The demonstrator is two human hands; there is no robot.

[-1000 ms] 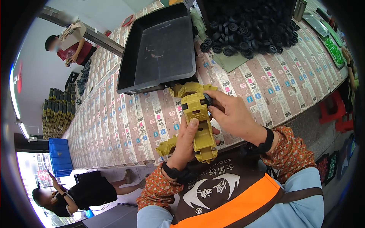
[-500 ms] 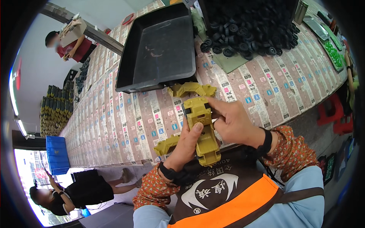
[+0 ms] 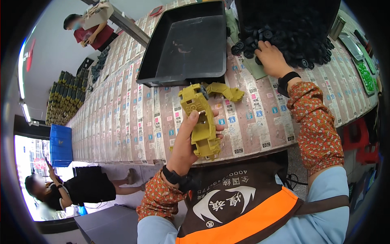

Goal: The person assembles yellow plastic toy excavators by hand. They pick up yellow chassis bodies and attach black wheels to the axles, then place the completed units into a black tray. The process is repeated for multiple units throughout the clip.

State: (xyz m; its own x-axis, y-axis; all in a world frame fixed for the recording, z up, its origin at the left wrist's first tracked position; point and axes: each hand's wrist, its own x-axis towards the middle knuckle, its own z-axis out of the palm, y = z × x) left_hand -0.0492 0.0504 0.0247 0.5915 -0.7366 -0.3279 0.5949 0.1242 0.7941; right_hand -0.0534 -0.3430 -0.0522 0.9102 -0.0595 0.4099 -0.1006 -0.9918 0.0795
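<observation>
We see a long table covered in printed paper sheets, with a black tray at the far side and a heap of black wheels to its right. Our left hand grips a yellow toy chassis above the near edge. Our right hand rests on the wheels, fingers curled into the heap; we cannot tell whether it holds one. Another yellow part lies just beyond the chassis.

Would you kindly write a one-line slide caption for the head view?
Left hand holds an olive plastic toy chassis; right hand reaches into black wheels.
</observation>
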